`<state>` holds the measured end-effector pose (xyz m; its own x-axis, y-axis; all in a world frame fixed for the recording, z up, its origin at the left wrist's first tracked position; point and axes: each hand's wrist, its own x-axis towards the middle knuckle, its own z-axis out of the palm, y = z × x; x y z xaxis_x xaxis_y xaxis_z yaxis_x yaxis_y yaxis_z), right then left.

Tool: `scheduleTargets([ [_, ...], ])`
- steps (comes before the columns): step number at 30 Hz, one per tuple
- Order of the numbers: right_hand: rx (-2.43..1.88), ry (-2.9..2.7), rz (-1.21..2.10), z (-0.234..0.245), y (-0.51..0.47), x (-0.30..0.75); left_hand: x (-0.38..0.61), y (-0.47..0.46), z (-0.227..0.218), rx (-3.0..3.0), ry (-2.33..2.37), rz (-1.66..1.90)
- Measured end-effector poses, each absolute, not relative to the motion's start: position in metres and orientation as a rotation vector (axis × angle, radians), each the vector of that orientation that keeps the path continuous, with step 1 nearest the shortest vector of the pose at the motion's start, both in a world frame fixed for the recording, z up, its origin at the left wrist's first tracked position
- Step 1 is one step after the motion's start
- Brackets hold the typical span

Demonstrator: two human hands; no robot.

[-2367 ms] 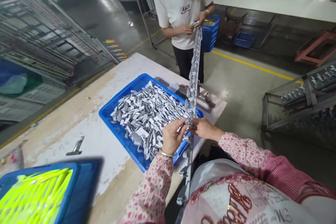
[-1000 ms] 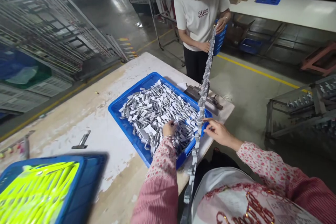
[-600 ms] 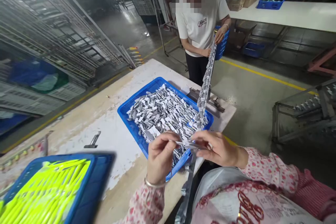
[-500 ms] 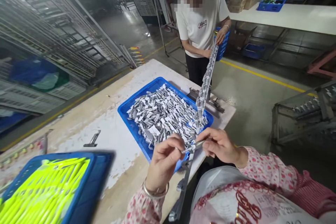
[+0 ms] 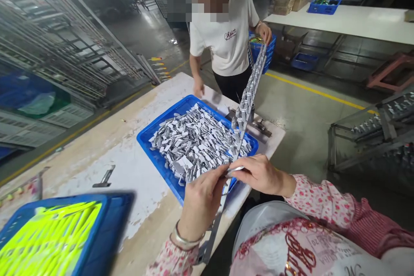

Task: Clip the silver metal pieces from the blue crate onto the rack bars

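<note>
My right hand is closed, pinching a small slim silver piece between thumb and fingers. My left hand meets it from the other side, its fingertips closed around the piece's near end, partly hidden. Both hands are at a long narrow metal bar that slants past the tray. Rows of similar silver pieces are attached along its upper part. Beneath the bar, a blue tray is heaped with loose silver pieces with white tabs.
Across the table, a co-worker holds the bar's upper end with one hand. A blue tray of bright yellow pieces sits at the near left. A small metal T-shaped part lies alone. A metal rack stands at right.
My hands have come closer together on the piece against the bar. The co-worker has shifted left in view and lowered one hand from the bar toward the table. The view has shifted slightly.
</note>
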<state>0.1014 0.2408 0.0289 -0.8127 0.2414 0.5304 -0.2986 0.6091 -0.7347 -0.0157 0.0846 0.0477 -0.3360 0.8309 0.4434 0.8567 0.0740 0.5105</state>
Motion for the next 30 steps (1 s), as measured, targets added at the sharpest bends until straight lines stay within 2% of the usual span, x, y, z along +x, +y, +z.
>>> scheduleTargets([
  [2,-0.055,-2.159,1.266,0.02,0.241,0.099,-0.024,0.086,0.043,-1.641,-2.349,-1.266],
  [4,-0.197,-2.106,1.294,0.001,0.242,0.097,-0.034,0.088,0.034,-1.433,-2.454,-1.59],
  [7,-0.325,-2.323,1.13,-0.038,0.241,0.087,-0.049,0.093,0.015,-1.128,-2.511,-2.128],
  [10,-0.429,-2.62,0.991,-0.073,0.235,0.073,-0.059,0.099,-0.004,-0.964,-2.499,-2.319],
  [14,-0.508,-2.76,0.926,-0.093,0.23,0.06,-0.062,0.104,-0.018,-1.0,-2.546,-2.3],
  [23,-0.451,-2.738,0.916,-0.09,0.238,0.064,-0.058,0.117,-0.021,-1.323,-2.533,-2.188],
  [30,-0.408,-2.754,0.894,-0.095,0.238,0.067,-0.059,0.116,-0.017,-1.699,-2.477,-1.777],
])
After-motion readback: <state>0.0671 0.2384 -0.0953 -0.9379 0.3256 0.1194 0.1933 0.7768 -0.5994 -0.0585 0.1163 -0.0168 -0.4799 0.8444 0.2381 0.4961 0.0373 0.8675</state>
